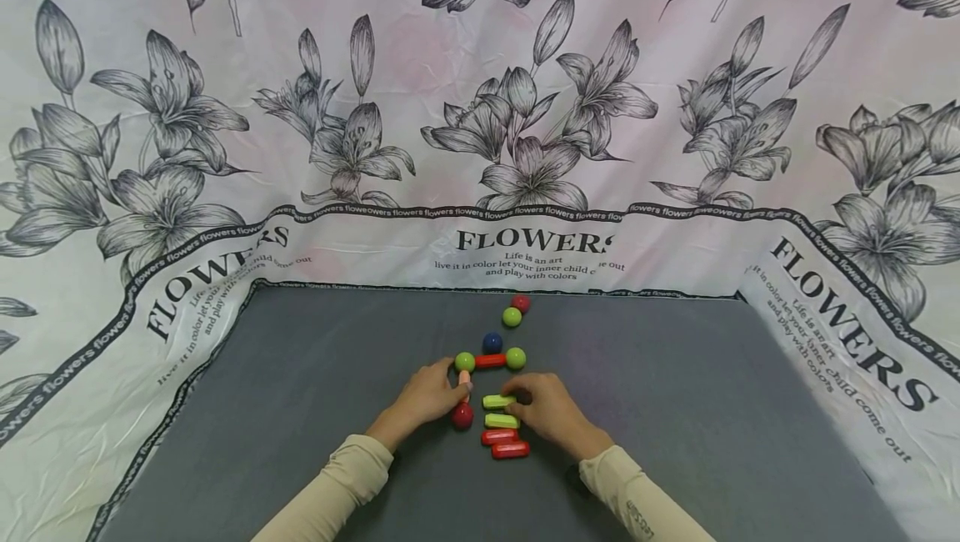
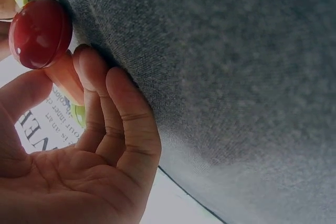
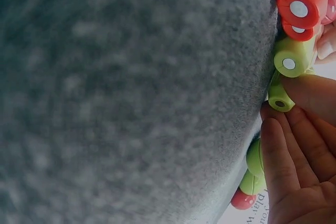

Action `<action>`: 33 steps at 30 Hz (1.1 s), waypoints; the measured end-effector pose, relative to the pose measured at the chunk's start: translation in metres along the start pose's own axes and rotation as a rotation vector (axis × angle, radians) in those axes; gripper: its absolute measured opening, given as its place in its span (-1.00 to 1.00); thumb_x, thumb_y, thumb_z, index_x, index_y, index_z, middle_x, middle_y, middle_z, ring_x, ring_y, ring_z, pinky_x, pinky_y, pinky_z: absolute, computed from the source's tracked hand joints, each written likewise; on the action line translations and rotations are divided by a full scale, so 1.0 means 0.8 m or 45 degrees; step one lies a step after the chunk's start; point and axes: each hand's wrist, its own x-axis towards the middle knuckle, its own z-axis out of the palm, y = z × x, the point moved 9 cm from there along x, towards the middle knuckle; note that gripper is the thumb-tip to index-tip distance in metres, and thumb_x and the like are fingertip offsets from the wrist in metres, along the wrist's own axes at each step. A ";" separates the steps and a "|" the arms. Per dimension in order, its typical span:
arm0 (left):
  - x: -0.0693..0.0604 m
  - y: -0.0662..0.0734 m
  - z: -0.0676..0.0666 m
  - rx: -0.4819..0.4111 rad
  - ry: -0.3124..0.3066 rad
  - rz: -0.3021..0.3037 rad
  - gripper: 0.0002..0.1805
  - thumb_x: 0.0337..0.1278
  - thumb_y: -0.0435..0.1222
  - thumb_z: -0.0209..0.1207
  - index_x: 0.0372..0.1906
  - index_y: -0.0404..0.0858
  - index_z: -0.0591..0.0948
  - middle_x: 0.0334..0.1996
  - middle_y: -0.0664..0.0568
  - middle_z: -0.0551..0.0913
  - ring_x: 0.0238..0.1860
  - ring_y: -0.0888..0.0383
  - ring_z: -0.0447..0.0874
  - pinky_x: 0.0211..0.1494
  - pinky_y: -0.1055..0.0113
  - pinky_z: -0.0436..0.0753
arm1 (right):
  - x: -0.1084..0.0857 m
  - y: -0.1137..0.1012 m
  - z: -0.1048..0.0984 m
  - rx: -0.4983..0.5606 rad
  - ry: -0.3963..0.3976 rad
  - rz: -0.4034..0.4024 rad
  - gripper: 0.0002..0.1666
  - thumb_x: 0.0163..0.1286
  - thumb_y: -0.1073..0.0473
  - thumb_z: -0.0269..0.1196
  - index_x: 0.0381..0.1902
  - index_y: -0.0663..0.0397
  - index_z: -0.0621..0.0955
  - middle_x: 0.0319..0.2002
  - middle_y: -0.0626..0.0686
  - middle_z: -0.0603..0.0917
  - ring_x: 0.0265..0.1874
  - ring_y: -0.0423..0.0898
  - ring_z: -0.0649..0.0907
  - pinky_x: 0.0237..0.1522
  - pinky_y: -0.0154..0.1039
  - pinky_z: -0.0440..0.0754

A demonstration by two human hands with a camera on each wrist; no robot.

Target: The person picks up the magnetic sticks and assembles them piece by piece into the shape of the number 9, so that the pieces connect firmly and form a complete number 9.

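My left hand (image 1: 427, 394) pinches an orange rod (image 1: 465, 382) that lies between a green ball (image 1: 465, 362) and a red ball (image 1: 462, 416). In the left wrist view, thumb and fingertips flank the orange rod (image 2: 65, 80) just beside the glossy red ball (image 2: 41, 33). A red rod (image 1: 491, 361) links that green ball to a second green ball (image 1: 515, 358). Over on the right, my right hand (image 1: 555, 411) pinches the upper yellow-green rod (image 1: 497, 402); the right wrist view shows this rod's end (image 3: 280, 101), with a dark disc, between thumb and fingers.
Below the held rod lie another yellow-green rod (image 1: 501, 421) and two red rods, one a red rod (image 1: 510, 449) nearest me. Farther back are a blue ball (image 1: 492, 343), a green ball (image 1: 512, 317) and a red ball (image 1: 521, 303). Flower-printed cloth (image 1: 532, 250) borders the grey table (image 1: 337, 358).
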 end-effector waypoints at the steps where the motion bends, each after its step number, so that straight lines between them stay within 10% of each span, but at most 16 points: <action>1: 0.000 0.000 0.000 0.010 -0.011 -0.001 -0.25 0.27 -0.05 0.25 0.37 -0.47 0.40 -0.55 0.04 0.58 -0.53 0.17 0.50 -0.43 0.29 0.44 | 0.000 0.001 -0.001 -0.001 0.005 0.004 -0.81 0.20 0.30 0.44 -0.20 0.06 0.77 -0.22 -0.02 0.81 -0.21 -0.13 0.74 -0.14 -0.25 0.68; 9: 0.000 0.002 0.003 0.057 -0.065 -0.024 -0.20 0.25 0.00 0.27 0.37 -0.49 0.39 0.15 -0.34 0.64 0.10 -0.19 0.68 0.16 -0.14 0.61 | -0.003 0.005 -0.007 0.008 0.024 0.019 -0.81 0.22 0.28 0.44 -0.18 0.08 0.76 -0.20 0.00 0.81 -0.22 -0.11 0.76 -0.15 -0.25 0.70; 33: 0.012 -0.004 0.001 0.108 0.008 -0.024 -0.25 0.25 -0.03 0.26 0.34 -0.48 0.43 0.20 -0.36 0.61 0.20 -0.27 0.61 0.23 -0.17 0.56 | 0.004 -0.011 0.000 0.072 -0.023 -0.012 -0.78 0.25 0.27 0.42 -0.12 0.11 0.73 -0.17 0.03 0.80 -0.22 -0.10 0.77 -0.15 -0.28 0.71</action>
